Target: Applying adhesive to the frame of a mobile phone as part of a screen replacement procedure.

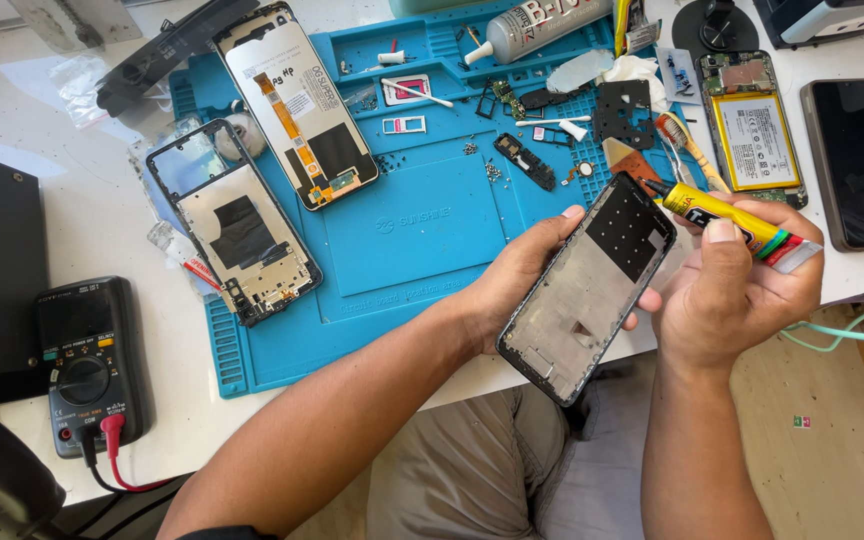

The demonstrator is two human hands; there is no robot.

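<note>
Head view: left hand [517, 275] grips the phone frame [589, 285] over the surface [102, 215] edge, fingers mostly hidden behind it; right hand [727, 290] fingers clamp the yellow glue tube [737, 222], nozzle at the frame's top corner.

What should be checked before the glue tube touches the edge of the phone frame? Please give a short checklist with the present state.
1. Phone frame is gripped by the left hand: ok.
2. Yellow glue tube is held in the right hand: ok.
3. Black nozzle points at the frame's top corner: ok.
4. Nozzle cap is off: cannot tell.
5. Frame's inner face is turned up: ok.
6. Frame is held over the blue mat: not ok, it hangs past the table edge.
</note>
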